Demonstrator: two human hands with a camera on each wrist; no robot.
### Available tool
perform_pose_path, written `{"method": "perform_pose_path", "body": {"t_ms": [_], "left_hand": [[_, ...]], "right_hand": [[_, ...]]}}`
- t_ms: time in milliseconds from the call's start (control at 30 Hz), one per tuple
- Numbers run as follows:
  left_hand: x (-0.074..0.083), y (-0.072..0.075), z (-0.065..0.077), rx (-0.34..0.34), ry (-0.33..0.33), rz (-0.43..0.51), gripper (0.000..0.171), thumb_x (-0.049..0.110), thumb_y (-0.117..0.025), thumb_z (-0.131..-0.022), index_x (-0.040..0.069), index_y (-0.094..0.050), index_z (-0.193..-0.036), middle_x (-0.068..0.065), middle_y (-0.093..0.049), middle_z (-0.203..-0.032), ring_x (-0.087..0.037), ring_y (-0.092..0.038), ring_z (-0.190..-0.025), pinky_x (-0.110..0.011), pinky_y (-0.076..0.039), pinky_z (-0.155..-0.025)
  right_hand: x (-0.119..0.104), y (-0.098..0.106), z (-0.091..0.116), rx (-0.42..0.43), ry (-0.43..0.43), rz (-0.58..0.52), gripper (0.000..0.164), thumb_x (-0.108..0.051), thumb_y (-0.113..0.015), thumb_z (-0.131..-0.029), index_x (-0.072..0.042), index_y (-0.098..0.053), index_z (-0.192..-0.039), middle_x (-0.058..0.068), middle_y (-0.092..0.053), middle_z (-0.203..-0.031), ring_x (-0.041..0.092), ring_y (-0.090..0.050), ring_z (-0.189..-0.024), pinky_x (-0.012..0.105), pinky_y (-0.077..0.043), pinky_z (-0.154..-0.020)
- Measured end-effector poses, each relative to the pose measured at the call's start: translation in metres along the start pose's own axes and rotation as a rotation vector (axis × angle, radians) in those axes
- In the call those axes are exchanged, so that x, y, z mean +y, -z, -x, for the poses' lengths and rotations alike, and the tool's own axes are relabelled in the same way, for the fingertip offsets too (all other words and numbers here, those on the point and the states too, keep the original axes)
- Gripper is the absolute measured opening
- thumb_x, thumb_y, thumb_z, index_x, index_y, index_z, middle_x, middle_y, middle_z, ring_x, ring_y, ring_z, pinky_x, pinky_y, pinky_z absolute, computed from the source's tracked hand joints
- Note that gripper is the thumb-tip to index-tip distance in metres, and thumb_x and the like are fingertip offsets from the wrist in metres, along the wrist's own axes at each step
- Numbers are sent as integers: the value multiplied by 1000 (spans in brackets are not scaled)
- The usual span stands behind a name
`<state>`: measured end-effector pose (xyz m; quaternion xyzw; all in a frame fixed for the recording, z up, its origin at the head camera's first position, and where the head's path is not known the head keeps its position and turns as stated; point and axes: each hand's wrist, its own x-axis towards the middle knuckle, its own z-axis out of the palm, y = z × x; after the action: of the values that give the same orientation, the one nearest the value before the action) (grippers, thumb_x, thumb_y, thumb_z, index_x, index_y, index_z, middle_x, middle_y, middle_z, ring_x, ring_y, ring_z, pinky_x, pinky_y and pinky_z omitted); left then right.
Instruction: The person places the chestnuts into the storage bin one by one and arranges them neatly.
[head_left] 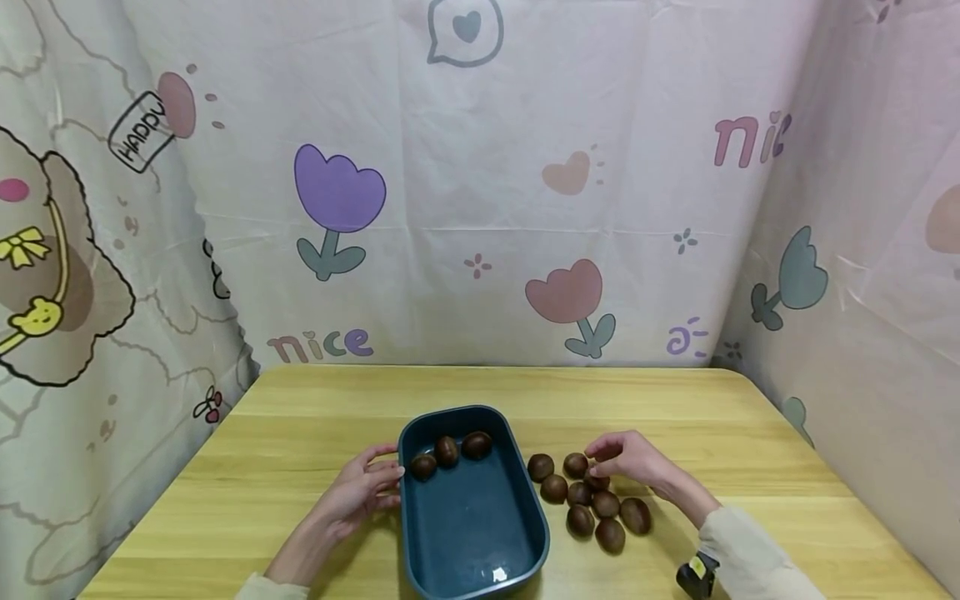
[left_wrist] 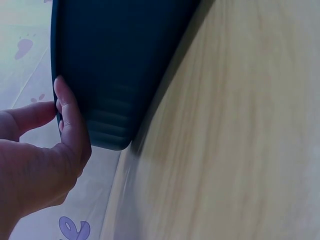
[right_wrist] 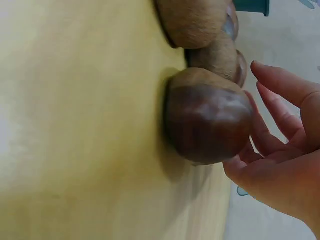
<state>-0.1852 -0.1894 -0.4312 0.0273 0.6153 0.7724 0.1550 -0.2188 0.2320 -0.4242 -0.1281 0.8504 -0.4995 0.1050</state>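
With the left hand [head_left: 354,493] I am gripping the blue tray [head_left: 476,529], long axis near-to-far, by its left rim, while the nearer right hand [head_left: 633,458], loosely spread, is hanging at the far side of the loose chestnuts [head_left: 579,493] right of the tray on the tabletop [head_left: 637,400].

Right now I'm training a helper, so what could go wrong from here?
The right hand reaches over closely grouped chestnuts, so a nudge might send rounded neighbours rolling. The left hand touches only one side of the tray, so a bump from the opposite side could perhaps shift it.
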Motion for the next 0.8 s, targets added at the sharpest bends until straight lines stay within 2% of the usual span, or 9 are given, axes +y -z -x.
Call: {"method": "perform_pose_path", "body": {"t_ms": [167, 567, 800], "left_hand": [[0, 0, 0, -2, -1, -4, 55, 1, -55, -94, -9, -23, -138, -4, -60, -92, -11, -62, -77, -28, -55, -69], [-1, 1, -1, -5, -1, 2, 55, 0, -55, -94, -10, -23, -138, -3, -60, -91, -12, -62, -75, -28, -55, -69], [0, 2, -1, -9, 0, 3, 56, 1, -55, -94, -9, -23, -138, -5, -60, -93, -14, -62, -77, -28, -54, -70]], "right_hand": [[8, -4, 2, -30, 16, -50, 31, 2, -76, -75, 9, -64, -102, 13, -68, -90, 19, -63, -82, 26, -52, -72], [15, -3, 6, 29, 51, 17, 27, 0, -77, -77, 9, -65, -99, 13, -68, -89, 22, -63, -83, 25, -52, -71], [16, -2, 5, 42, 88, 165, 35, 4, -80, -69, 7, -67, -102, 10, -68, -92, 23, -63, -86, 26, -52, -73]]}}
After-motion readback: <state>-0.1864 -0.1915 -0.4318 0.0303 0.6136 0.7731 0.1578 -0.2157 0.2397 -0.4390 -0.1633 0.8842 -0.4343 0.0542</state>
